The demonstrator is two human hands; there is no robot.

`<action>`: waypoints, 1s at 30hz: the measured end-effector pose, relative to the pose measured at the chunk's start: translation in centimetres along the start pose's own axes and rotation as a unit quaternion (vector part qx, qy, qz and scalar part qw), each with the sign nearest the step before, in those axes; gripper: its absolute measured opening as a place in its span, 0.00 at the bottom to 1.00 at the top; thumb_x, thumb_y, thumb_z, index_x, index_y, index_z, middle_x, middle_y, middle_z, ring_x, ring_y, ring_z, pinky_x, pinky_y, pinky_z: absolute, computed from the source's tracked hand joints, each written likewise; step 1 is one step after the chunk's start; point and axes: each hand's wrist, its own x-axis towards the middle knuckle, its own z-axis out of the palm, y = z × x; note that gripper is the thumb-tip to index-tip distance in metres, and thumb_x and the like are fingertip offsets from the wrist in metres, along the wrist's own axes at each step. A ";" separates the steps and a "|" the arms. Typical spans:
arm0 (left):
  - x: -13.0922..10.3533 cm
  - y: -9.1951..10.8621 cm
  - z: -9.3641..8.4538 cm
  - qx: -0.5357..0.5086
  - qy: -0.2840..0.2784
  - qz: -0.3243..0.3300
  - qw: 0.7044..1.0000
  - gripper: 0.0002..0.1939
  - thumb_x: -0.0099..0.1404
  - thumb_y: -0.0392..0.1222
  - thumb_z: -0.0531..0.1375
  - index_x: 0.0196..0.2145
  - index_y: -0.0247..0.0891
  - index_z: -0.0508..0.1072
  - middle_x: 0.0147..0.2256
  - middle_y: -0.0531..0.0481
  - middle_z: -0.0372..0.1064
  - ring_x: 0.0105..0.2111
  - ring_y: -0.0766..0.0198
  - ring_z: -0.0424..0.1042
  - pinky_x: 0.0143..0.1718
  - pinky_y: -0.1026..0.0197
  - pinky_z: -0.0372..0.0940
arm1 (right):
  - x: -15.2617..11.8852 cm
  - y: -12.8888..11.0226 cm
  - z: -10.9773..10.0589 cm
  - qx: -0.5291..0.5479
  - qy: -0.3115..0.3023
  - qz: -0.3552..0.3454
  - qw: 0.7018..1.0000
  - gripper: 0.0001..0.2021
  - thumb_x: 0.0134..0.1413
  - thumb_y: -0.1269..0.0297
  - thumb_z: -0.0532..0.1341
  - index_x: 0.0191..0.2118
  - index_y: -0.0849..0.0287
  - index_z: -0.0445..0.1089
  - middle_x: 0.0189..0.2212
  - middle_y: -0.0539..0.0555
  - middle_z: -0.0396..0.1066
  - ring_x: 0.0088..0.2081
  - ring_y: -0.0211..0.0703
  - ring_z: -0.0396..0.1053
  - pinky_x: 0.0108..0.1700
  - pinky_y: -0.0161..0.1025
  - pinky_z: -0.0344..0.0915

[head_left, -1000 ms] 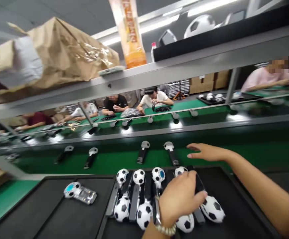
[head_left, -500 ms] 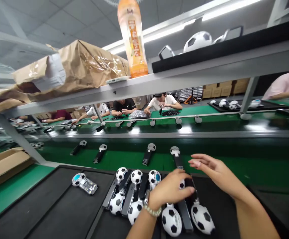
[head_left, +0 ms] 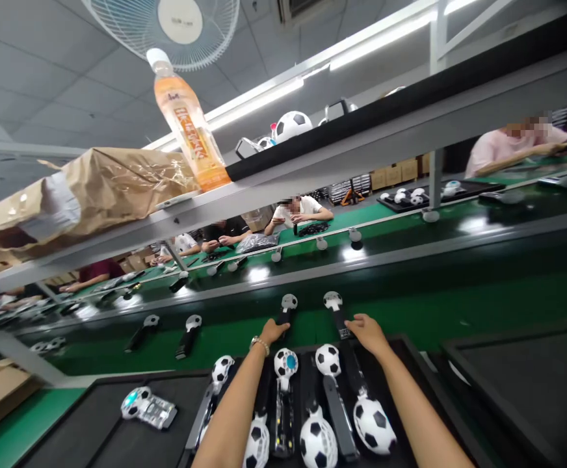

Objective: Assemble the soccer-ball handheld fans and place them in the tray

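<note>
My left hand (head_left: 274, 331) reaches over the tray to the belt, its fingers closed on the black handle of a football-headed piece (head_left: 289, 303). A second such piece (head_left: 333, 301) lies just to the right, and my right hand (head_left: 369, 333) has its fingers on the lower end of that handle. Nearer to me, a black tray (head_left: 410, 364) holds several football-headed devices (head_left: 318, 439) laid in alternating directions. My left forearm hides some of them. One device with an exposed circuit board (head_left: 149, 407) lies on the black tray at left.
Two more football-headed pieces (head_left: 188, 335) lie on the green belt (head_left: 410, 312) at left. A metal shelf (head_left: 313, 166) crosses above, bearing a wrapped package (head_left: 98, 188) and an orange bottle (head_left: 190, 130). A cardboard box (head_left: 5, 396) stands at left. Co-workers (head_left: 298, 211) sit across the line.
Both hands have moved forward from above the tray to the two pieces on the belt. The devices in the tray are now more exposed. The view has tilted and shifted.
</note>
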 end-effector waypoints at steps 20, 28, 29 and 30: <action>-14.6 6.4 1.7 -0.579 -0.164 0.110 0.791 0.05 0.66 0.36 0.55 0.36 0.31 0.68 0.46 0.38 0.71 0.33 0.62 0.75 0.34 0.61 0.71 | 1.0 0.3 0.3 0.141 0.060 0.076 0.985 0.13 0.34 0.68 0.69 0.29 0.62 0.68 0.39 0.63 0.73 0.50 0.62 0.67 0.40 0.41 0.69; -16.5 5.6 2.2 -0.628 -0.192 0.157 0.737 0.09 0.67 0.37 0.54 0.43 0.31 0.67 0.48 0.36 0.71 0.35 0.56 0.75 0.30 0.54 0.73 | -3.4 -5.5 -5.0 0.455 -0.068 0.078 0.884 0.06 0.48 0.71 0.60 0.35 0.62 0.65 0.41 0.62 0.72 0.42 0.44 0.73 0.20 0.21 0.64; -16.5 5.5 1.9 -0.634 -0.199 0.163 0.729 0.10 0.68 0.38 0.53 0.44 0.31 0.67 0.48 0.37 0.71 0.35 0.55 0.75 0.31 0.53 0.73 | -4.5 -6.4 -6.0 0.484 -0.083 0.061 0.869 0.09 0.47 0.71 0.61 0.37 0.62 0.67 0.44 0.62 0.71 0.42 0.44 0.73 0.20 0.21 0.64; -16.6 5.3 1.6 -0.641 -0.208 0.170 0.719 0.11 0.68 0.39 0.52 0.45 0.31 0.67 0.48 0.36 0.71 0.36 0.55 0.75 0.32 0.52 0.73 | -5.7 -7.1 -7.0 0.512 -0.095 0.037 0.853 0.12 0.45 0.70 0.63 0.39 0.63 0.69 0.46 0.63 0.70 0.41 0.45 0.73 0.19 0.22 0.65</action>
